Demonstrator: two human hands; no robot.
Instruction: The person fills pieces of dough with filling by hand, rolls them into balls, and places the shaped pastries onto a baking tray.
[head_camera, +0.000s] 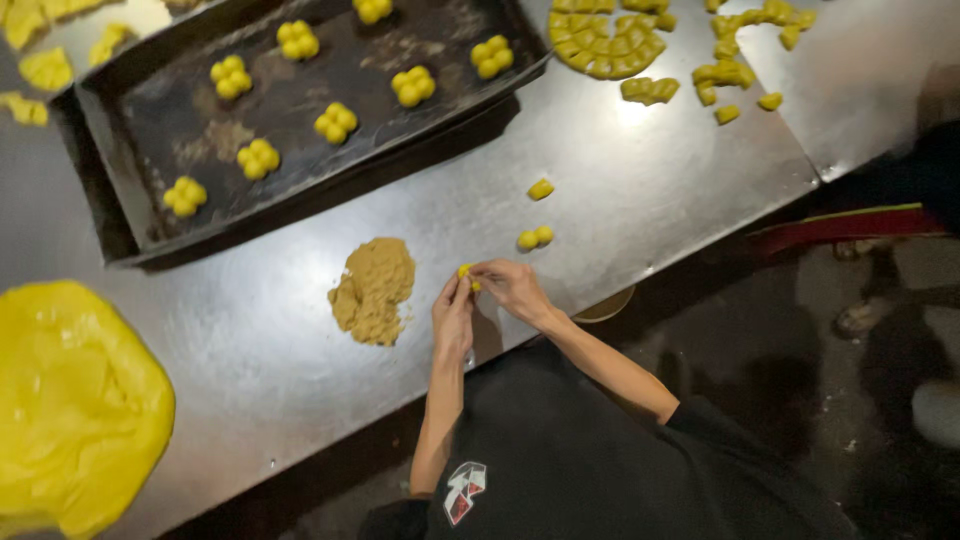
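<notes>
Both hands meet over the brushed steel table (620, 200). The left hand (455, 315) and right hand (515, 288) pinch one small yellow dough piece (465, 272) between their fingertips; most of it is hidden by fingers. A mound of brown crumbly filling (372, 290) lies just beside the left hand. Two joined yellow dough balls (535, 238) sit near the right. The dark baking tray (130, 200) holding clustered dough pieces is cut off at the top edge
</notes>
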